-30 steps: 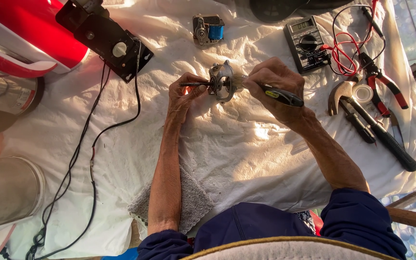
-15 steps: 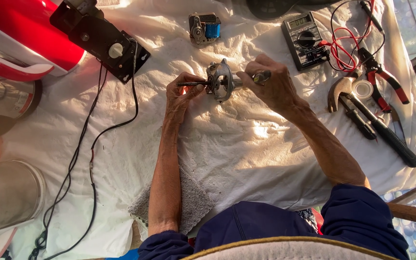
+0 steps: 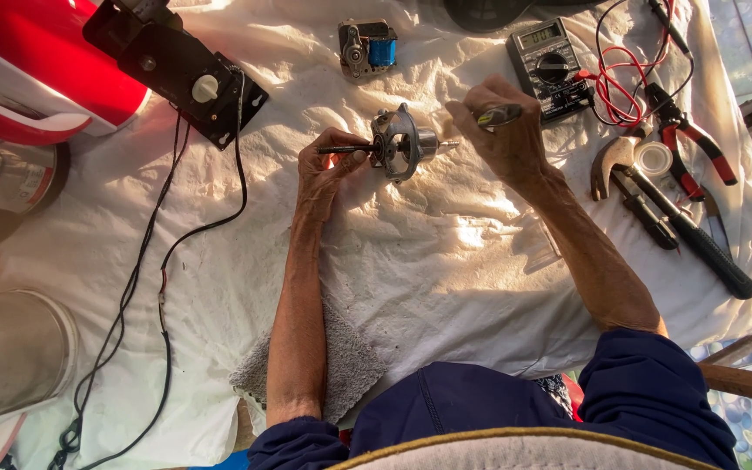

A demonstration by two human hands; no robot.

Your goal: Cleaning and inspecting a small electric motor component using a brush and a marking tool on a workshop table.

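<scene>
A small metal motor (image 3: pixel 402 144) with a shaft sticking out both ends rests on the white cloth (image 3: pixel 446 261). My left hand (image 3: pixel 331 165) pinches the motor's dark shaft end on its left side. My right hand (image 3: pixel 502 130) hovers just right of the motor and grips a dark screwdriver (image 3: pixel 498 114) with a yellow mark on its handle. The screwdriver's tip is hidden by my fingers. Both forearms reach in from the bottom in dark blue sleeves.
A black control box (image 3: pixel 176 70) with a knob and trailing black wires (image 3: pixel 163 261) lies at top left beside a red housing (image 3: pixel 36 61). A second small motor (image 3: pixel 365 48), a multimeter (image 3: pixel 548 65) with red leads, pliers (image 3: pixel 694 144), a hammer (image 3: pixel 681 218) and tape roll (image 3: pixel 653 158) lie nearby.
My right hand has lifted off the motor's right side and moved a little to the right, still holding the screwdriver. My left hand keeps its hold on the shaft.
</scene>
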